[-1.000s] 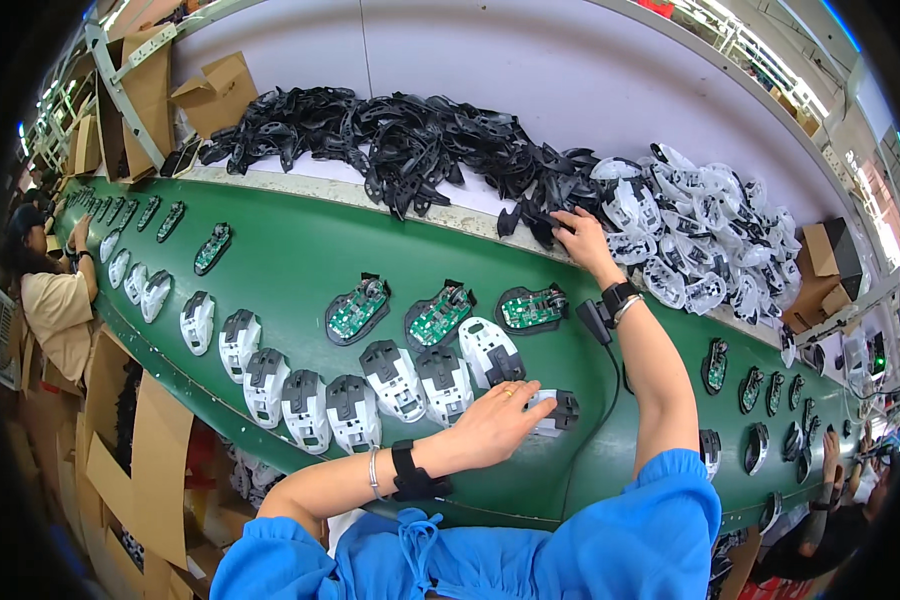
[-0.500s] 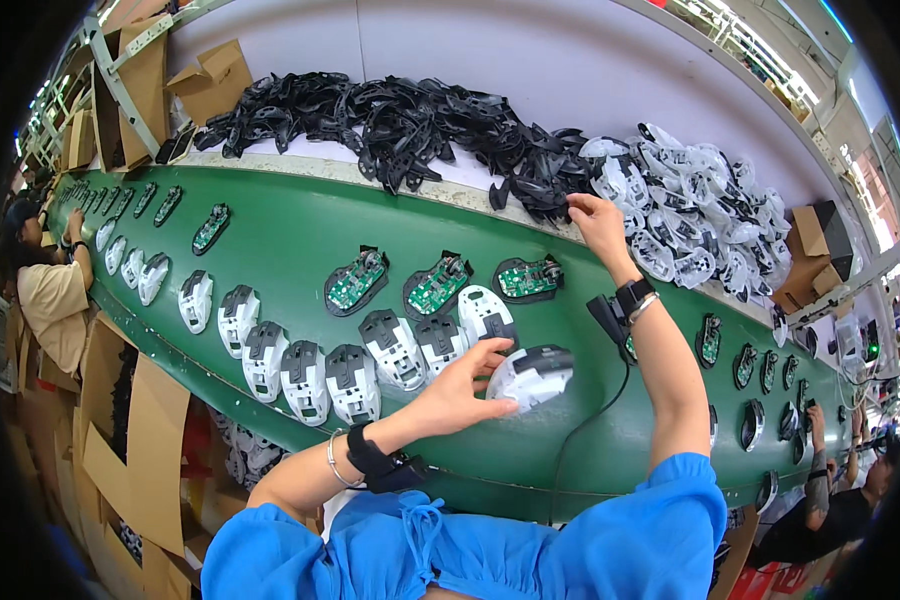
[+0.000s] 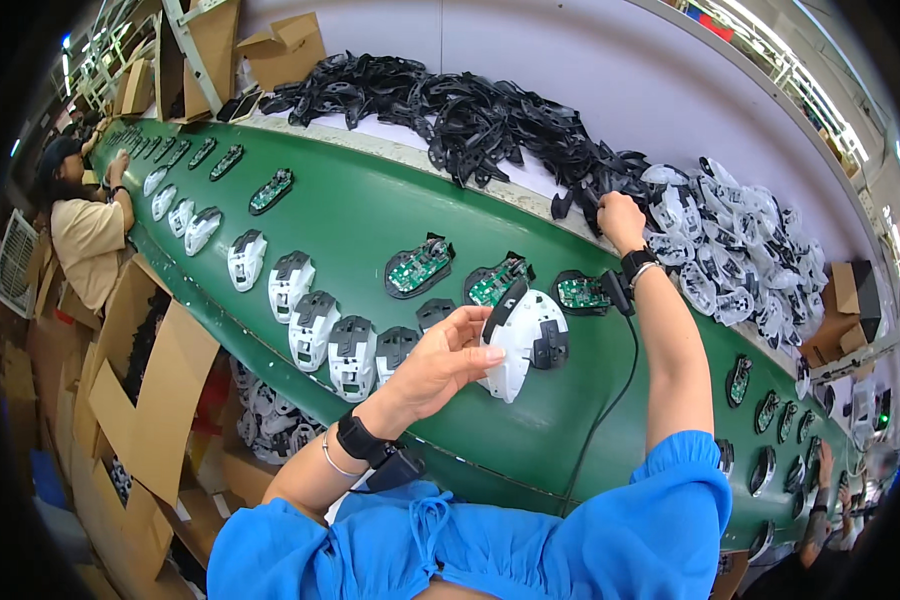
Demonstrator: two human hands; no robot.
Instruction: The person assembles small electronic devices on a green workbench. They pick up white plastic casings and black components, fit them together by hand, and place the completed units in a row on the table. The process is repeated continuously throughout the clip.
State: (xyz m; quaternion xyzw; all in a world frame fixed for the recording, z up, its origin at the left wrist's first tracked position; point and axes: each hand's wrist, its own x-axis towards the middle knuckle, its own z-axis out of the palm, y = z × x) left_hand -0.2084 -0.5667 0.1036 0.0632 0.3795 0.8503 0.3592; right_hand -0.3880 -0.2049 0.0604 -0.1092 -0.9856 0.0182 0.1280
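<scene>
My left hand [image 3: 442, 362] grips a white mouse shell [image 3: 511, 372] with a black panel, thumb on the near side, tilted above the belt. At the right end of a heap of black plastic parts [image 3: 490, 120], my right hand [image 3: 622, 222] has its fingers curled in among the pieces; what they pinch is hidden. Beneath and beside the held shell, mouse bases with green circuit boards [image 3: 420, 266] lie in a row on the green conveyor belt [image 3: 340, 215]. Several white-and-black mouse shells [image 3: 313, 330] line the nearer side, partly covered by my left hand.
A pile of white shells [image 3: 730, 240] lies right of the black parts on the back ledge. A black cable [image 3: 610, 405] hangs by my right wrist. Cardboard boxes [image 3: 160, 390] stand at the lower left. One person [image 3: 85, 235] works at the far left; another person's arm [image 3: 818, 500] shows at right.
My right hand has gone deeper into the black parts, its fingers now curled. The left hand has turned the mouse shell more upright. The whole view has shifted.
</scene>
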